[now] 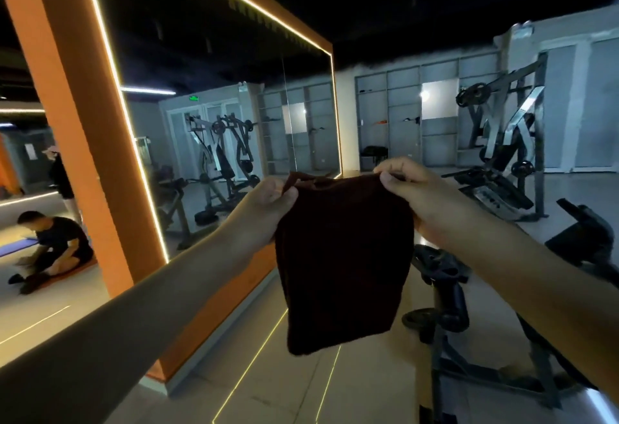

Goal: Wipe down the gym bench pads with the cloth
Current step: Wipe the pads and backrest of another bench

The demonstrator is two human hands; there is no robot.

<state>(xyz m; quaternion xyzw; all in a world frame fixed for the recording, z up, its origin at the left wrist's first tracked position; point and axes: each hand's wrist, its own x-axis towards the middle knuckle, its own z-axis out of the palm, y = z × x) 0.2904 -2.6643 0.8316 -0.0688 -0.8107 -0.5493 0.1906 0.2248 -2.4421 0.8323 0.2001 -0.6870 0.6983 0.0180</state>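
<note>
the cloth (341, 256), a dark maroon-brown towel, hangs in the middle of the view, stretched between both hands. the left hand (268, 202) pinches one top corner at about 10 o'clock of the cloth. the right hand (412, 195) pinches the other top corner at about 2 o'clock. the hands are apart, each clamped on fabric, and the rest droops free toward 6 o'clock, touching nothing.

no wiping has begun, and no pad lies under the cloth. a dark padded shape (582, 236) sits at 3 o'clock, probably a bench pad, though the light is too dim to be sure. a black machine frame (442, 293) stands at 5 o'clock, behind the cloth's lower right edge. a plate-loaded machine (502, 142) is at 2 o'clock, well apart. the orange-framed mirror (214, 142) fills 10 o'clock, and another person (53, 246) crouches on a mat at 9 o'clock.

what could go wrong, as i judge it:
- both grips are thin fingertip pinches on the corners, so a shake or a quick turn toward the bench could pull one corner loose and drop the cloth to the floor, dirtying it.
- the loose lower edge could catch on the frame at 5 o'clock when the cloth is lowered.
- held up like this, the cloth blocks the view ahead, so a step forward risks a shin against the frame.
- in this dim light, a dark cloth on a dark pad makes missed patches hard to see.
</note>
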